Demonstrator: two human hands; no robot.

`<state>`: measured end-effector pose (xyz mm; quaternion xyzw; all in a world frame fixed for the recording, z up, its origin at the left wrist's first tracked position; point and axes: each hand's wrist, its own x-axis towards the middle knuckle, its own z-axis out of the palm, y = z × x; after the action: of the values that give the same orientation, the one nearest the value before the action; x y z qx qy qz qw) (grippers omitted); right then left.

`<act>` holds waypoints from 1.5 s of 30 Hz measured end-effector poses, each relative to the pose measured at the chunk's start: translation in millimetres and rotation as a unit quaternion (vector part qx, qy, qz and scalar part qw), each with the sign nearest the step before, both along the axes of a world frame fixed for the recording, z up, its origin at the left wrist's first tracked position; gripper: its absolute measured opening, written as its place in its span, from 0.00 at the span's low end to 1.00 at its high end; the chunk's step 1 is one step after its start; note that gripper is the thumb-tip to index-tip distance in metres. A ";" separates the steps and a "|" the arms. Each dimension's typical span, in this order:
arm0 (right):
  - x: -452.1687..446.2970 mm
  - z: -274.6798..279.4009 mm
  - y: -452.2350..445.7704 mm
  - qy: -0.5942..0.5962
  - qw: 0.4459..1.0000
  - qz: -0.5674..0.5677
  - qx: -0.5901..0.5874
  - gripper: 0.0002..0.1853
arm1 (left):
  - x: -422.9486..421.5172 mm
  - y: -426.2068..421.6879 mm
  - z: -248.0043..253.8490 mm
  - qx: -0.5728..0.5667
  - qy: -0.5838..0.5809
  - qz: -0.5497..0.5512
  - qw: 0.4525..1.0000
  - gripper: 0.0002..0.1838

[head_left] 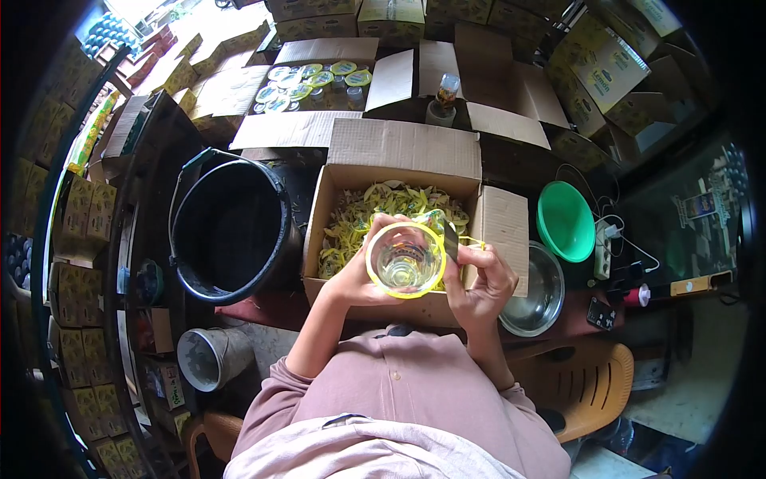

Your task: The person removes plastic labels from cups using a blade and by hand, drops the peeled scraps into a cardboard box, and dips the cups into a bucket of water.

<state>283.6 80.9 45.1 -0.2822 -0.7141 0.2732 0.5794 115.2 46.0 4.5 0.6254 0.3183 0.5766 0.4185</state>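
My left hand [361, 270] is wrapped round a clear plastic cup [404, 267] with a yellow rim, its open mouth tilted up toward me. Fingers of my right hand [484, 281] are closed at the cup's right side. A flat dark blade [451, 239] stands against the rim there, its handle hidden in my right hand. From the rim a thin yellow strip [475, 242] sticks out over my right fingers. Both hands are above a cardboard box [405, 148] filled with yellow and clear plastic trimmings [351, 214].
To the left stand a black bucket [231, 291] and a grey pail [209, 359]. On the right are a green basin [565, 219], a clear bowl [538, 299] and a phone [601, 314]. Behind, a box [299, 128] holds yellow-lidded cups [319, 78] beside a jar [447, 89].
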 end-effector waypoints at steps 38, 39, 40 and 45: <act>-10.6 -0.4 -8.6 -0.063 0.993 -0.078 0.060 0.11 | 6.2 -8.3 13.5 -0.073 -0.041 0.038 0.996 0.39; -10.2 -0.8 -7.5 -0.063 0.993 -0.079 0.067 0.11 | 5.9 -7.8 11.5 -0.065 -0.031 0.034 0.997 0.39; -9.6 0.2 -6.4 -0.063 0.993 -0.077 0.067 0.11 | 5.2 -7.2 7.8 -0.058 -0.021 0.029 0.998 0.38; -5.6 2.5 0.6 -0.047 0.997 -0.038 0.051 0.11 | 4.2 -7.2 8.5 -0.054 -0.023 0.003 0.998 0.37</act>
<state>278.0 81.4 47.6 -0.2919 -0.7424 0.2011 0.5685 119.4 38.8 13.0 0.5875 0.3412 0.5738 0.4574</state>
